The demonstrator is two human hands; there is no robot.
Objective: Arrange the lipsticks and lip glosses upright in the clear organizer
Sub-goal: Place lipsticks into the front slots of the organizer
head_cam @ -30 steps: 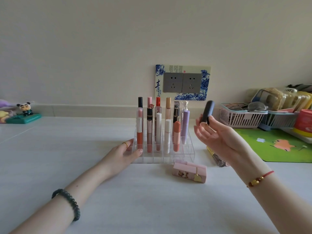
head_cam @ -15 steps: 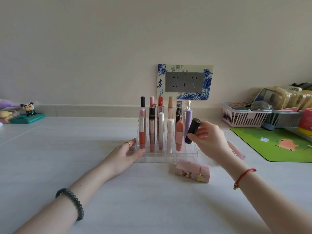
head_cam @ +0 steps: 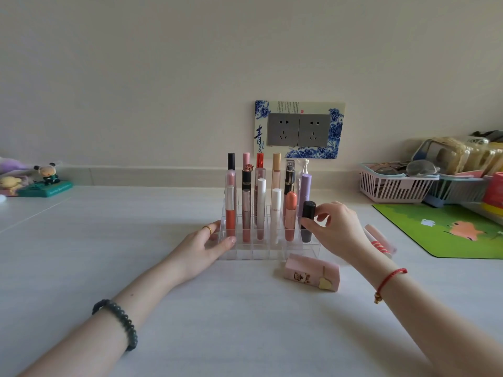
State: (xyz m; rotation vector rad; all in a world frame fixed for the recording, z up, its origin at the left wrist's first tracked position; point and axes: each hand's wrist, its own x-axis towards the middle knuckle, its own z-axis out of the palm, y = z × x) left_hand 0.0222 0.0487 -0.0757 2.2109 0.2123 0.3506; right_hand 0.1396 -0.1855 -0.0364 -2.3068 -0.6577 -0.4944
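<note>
A clear organizer (head_cam: pixel 258 253) stands in the middle of the table, with several lipsticks and lip glosses upright in its rows. My right hand (head_cam: pixel 339 231) pinches a black lipstick (head_cam: pixel 307 221) that stands upright in a slot at the organizer's right end, in front of a purple tube (head_cam: pixel 305 190). My left hand (head_cam: pixel 202 244) rests against the organizer's left front corner, fingers spread on its wall. A pink lipstick box (head_cam: pixel 311 272) lies flat in front of the organizer. Two pink lip gloss tubes (head_cam: pixel 379 240) lie on the table behind my right wrist.
A green mat (head_cam: pixel 449 229) covers the table at right, with plastic baskets (head_cam: pixel 392 186) of odds and ends behind it. Small toy figures (head_cam: pixel 46 178) sit at the far left by the wall. A wall socket plate (head_cam: pixel 298 129) is behind the organizer.
My right hand has come down from mid-air to the organizer's right end, and the black lipstick went from tilted in the air to upright in a slot. My left hand stayed on the organizer.
</note>
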